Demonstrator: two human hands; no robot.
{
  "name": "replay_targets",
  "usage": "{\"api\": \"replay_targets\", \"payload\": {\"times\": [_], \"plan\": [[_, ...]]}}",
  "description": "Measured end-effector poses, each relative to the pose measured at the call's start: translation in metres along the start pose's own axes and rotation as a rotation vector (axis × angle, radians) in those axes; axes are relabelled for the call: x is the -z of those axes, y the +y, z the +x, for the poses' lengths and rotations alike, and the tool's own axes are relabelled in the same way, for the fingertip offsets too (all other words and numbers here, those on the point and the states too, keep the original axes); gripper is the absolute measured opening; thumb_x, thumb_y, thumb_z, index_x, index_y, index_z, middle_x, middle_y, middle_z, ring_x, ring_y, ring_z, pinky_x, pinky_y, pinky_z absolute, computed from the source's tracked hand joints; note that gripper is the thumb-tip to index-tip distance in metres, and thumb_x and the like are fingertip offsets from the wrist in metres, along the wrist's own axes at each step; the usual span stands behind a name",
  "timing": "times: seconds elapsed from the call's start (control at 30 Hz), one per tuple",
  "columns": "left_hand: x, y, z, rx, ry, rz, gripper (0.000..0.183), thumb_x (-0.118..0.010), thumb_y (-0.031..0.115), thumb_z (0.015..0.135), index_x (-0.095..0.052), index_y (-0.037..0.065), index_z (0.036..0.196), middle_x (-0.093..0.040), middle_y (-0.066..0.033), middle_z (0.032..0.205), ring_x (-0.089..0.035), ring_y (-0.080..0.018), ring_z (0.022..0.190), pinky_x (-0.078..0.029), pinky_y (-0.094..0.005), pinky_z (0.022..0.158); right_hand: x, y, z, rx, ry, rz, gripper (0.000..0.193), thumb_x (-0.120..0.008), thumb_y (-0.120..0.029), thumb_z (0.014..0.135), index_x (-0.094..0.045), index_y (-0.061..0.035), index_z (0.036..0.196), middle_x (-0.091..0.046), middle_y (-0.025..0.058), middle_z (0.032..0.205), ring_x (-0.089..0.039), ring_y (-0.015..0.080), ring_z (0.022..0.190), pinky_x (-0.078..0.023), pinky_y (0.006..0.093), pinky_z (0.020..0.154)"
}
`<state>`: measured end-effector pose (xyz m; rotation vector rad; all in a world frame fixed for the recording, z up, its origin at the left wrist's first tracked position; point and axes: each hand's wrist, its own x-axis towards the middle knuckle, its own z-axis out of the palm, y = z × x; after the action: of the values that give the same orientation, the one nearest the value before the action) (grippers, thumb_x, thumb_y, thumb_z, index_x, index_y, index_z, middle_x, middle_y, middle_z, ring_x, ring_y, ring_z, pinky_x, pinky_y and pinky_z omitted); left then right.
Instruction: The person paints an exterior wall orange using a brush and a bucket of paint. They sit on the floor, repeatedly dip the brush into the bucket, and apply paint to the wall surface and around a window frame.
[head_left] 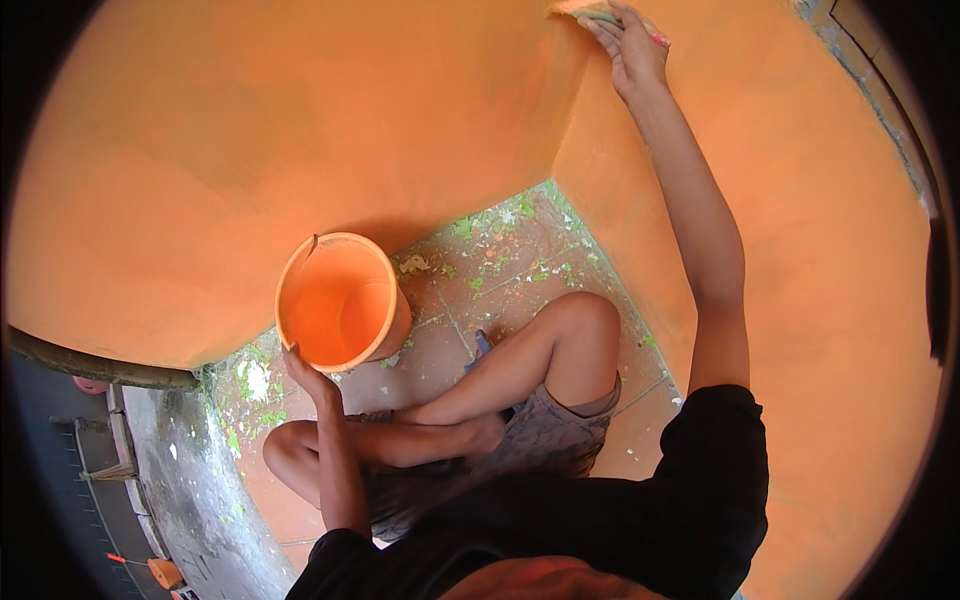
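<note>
My left hand [309,376] is closed on the near rim of an orange bucket [402,325], which stands tilted a little on the floor with orange liquid inside. High up at the corner where two orange walls meet, my right hand [636,52] grips a paintbrush [600,14]. Its pale, orange-stained bristles appear to touch the wall [430,90]. Part of the brush handle is hidden by my fingers, and a red bit shows beside them.
I sit cross-legged on a tiled floor [630,440] strewn with green and white paint flakes [257,380]. A second orange wall [830,330] rises close on my right. A grey concrete ledge [180,440] runs along the left, with a small orange pot [165,573] beyond it.
</note>
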<state>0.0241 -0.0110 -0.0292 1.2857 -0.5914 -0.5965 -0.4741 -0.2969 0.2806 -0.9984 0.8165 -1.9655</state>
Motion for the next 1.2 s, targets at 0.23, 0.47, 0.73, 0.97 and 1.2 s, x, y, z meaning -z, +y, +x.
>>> {"api": "replay_targets", "payload": {"times": [0.23,0.47,0.73,0.97,1.2], "plan": [[0.004,0.002,0.002,0.007,0.009,0.021,0.042,-0.044,0.026,0.099,-0.056,-0.001,0.129,-0.059,-0.0118,0.121,-0.055,-0.0224,0.115,-0.040,-0.0382,0.101,-0.082,-0.112,0.085,0.386,-0.319,0.344,0.018,-0.055,-0.013,0.100,-0.063,-0.0009,0.110,-0.073,0.0152,0.101,-0.073,0.0239,0.091,-0.061,0.0299,0.077],[0.004,0.001,0.002,0.003,0.006,-0.025,0.040,-0.044,0.023,0.099,-0.056,-0.002,0.128,-0.059,-0.0117,0.119,-0.056,-0.0227,0.113,-0.041,-0.0380,0.100,-0.011,0.047,-0.006,0.115,-0.052,0.249,0.034,-0.053,-0.023,0.102,-0.048,-0.0063,0.131,-0.060,0.0185,0.129,-0.066,0.0339,0.112,-0.059,0.0396,0.078],[0.004,-0.002,0.004,-0.026,-0.019,0.021,0.045,-0.042,0.027,0.099,-0.054,0.000,0.134,-0.059,-0.0135,0.125,-0.057,-0.0246,0.117,-0.043,-0.0392,0.101,0.139,0.214,-0.129,-0.520,0.421,-0.038,0.021,-0.062,-0.014,0.096,-0.059,-0.0022,0.113,-0.064,0.0131,0.109,-0.068,0.0264,0.096,-0.065,0.0338,0.073],[0.004,-0.002,0.004,-0.007,0.015,-0.004,0.044,-0.044,0.025,0.099,-0.054,-0.001,0.132,-0.059,-0.0136,0.124,-0.056,-0.0242,0.116,-0.042,-0.0390,0.101,0.010,0.065,-0.013,-0.203,0.312,-0.025,0.014,-0.068,-0.005,0.088,-0.057,0.0023,0.092,-0.062,0.0120,0.096,-0.067,0.0231,0.083,-0.067,0.0362,0.067],[0.002,-0.004,0.005,0.013,0.019,-0.058,0.040,-0.044,0.021,0.100,-0.054,-0.002,0.131,-0.059,-0.0118,0.120,-0.055,-0.0216,0.113,-0.040,-0.0361,0.101,-0.075,-0.123,0.084,0.268,-0.244,0.323,0.019,-0.056,-0.012,0.098,-0.062,-0.0010,0.112,-0.073,0.0156,0.102,-0.073,0.0233,0.090,-0.061,0.0286,0.073]]}}
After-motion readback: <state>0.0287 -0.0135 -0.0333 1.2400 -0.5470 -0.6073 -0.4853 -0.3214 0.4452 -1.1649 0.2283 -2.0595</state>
